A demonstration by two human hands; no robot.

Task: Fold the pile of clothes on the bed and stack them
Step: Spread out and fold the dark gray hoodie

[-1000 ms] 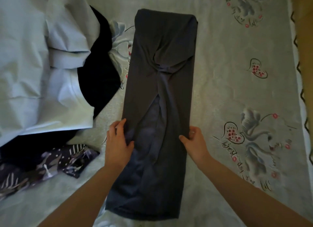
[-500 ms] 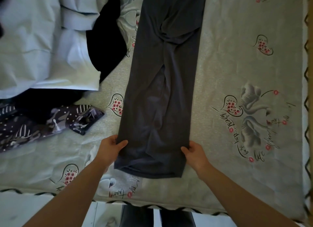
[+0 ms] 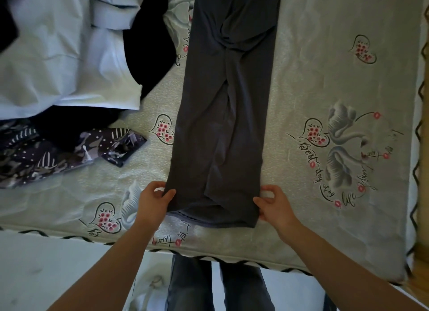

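Two hands: left hand point(image 3: 152, 200) and right hand point(image 3: 276, 205) each pinch a near corner of the dark grey garment point(image 3: 222, 125), fingers curled on cloth.
Garment: long folded strip, flat on bed point(image 3: 325, 78).
Pile: pale blue cloth point(image 3: 58, 55), black cloth point(image 3: 148, 39), patterned cloth point(image 3: 58, 155), far left.
Below: floor point(image 3: 46, 264).

Pale floor point(image 3: 34, 269) below bed edge; person's legs in grey trousers point(image 3: 218, 287); wooden frame point(image 3: 421, 229) at right.
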